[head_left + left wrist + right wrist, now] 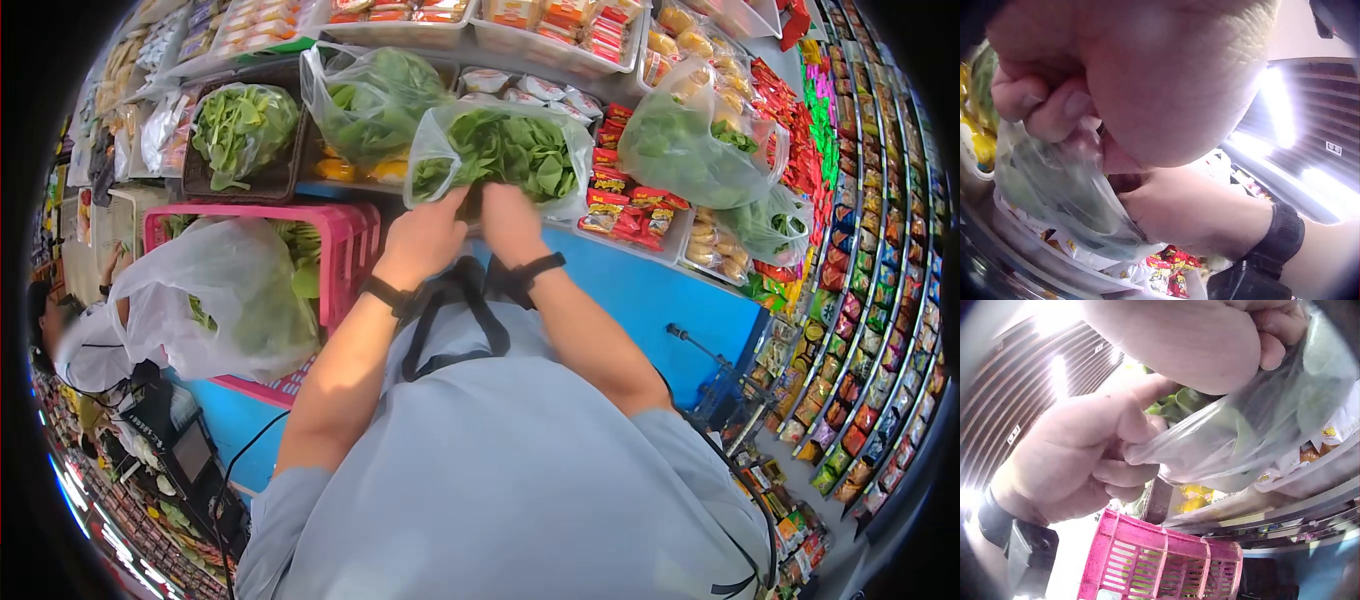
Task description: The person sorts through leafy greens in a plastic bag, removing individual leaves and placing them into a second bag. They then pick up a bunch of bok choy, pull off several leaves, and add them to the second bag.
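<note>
A clear plastic bag (432, 150) full of leafy greens (515, 148) is at the display's front edge in the head view. My left hand (428, 238) pinches the near rim of this bag, its fingers curled round the plastic in the right wrist view. Close beside it, my right hand (512, 226) grips the same rim; in the left wrist view the fingertips of one hand press into the bag (1060, 181). Some fingertips are hidden behind the hands and plastic.
A pink basket (362, 255) at the left holds a large bag of greens (235, 290). Other bagged greens (375, 100) lie left and right (690, 140). Red snack packets (630, 215) fill a tray. A blue surface (640, 300) lies below, and a person stands at the far left.
</note>
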A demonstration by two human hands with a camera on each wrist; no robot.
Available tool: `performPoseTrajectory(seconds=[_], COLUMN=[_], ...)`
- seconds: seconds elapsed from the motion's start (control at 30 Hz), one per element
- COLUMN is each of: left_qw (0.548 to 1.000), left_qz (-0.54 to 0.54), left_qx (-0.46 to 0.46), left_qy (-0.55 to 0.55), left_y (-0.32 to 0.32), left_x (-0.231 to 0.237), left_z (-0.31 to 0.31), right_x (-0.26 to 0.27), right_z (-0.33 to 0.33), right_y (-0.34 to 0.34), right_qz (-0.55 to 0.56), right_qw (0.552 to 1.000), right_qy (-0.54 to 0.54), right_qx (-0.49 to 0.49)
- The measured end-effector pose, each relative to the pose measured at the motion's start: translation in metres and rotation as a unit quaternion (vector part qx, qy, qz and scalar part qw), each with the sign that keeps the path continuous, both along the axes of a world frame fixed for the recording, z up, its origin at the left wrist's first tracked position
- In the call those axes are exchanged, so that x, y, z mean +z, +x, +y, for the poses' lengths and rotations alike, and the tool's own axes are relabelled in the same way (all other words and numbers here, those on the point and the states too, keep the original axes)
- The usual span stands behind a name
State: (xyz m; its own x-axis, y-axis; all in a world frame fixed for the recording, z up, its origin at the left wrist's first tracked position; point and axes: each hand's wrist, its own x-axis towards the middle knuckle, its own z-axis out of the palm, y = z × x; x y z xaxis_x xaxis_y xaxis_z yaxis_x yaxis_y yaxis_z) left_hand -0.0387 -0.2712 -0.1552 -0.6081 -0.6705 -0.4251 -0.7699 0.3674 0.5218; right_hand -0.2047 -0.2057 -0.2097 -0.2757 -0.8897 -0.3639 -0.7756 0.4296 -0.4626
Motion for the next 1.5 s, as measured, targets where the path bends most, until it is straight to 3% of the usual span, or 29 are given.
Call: performPoseTrajectory(seconds=[0.17, 0.27, 0.4, 0.53, 0.73, 0.83, 1.03, 1.23, 1.5], left_qw=[1.0, 1.0, 1.0, 0.999, 0.999, 0.999, 0.998, 0.995, 0.979], left_qz=[0.008, 0.008, 0.013, 0.013, 0.044, 0.031, 0.051, 0.078, 0.083], left_qx=[0.004, 0.006, 0.004, 0.003, 0.003, 0.005, -0.017, -0.011, 0.104], left_qy=[0.014, 0.022, 0.022, 0.031, 0.031, 0.038, 0.013, -0.058, -0.154], left_y=[0.003, 0.005, 0.009, 0.009, 0.014, 0.013, 0.02, 0.029, 0.031], left_x=[0.004, 0.009, 0.007, 0.011, 0.002, 0.009, 0.001, 0.016, 0.024], left_z=[-0.003, -0.003, -0.002, -0.002, 0.004, 0.006, 0.016, 0.029, 0.013], right_x=[0.01, 0.025, 0.047, 0.062, 0.079, 0.079, 0.081, 0.088, 0.079], right_z=[0.021, 0.042, 0.055, 0.068, 0.069, 0.066, 0.061, 0.045, 0.021], right_y=[-0.006, -0.013, -0.024, -0.035, -0.039, -0.036, -0.029, -0.026, -0.029], right_qz=[-0.055, -0.222, -0.472, -0.67, -0.754, -0.749, -0.637, -0.412, -0.225], right_qw=[0.991, 0.952, 0.821, 0.658, 0.548, 0.566, 0.712, 0.875, 0.945], right_qy=[-0.095, -0.141, -0.089, -0.104, -0.056, -0.069, -0.074, -0.058, -0.138], right_qx=[-0.08, -0.159, -0.309, -0.328, -0.359, -0.339, -0.287, -0.248, -0.194])
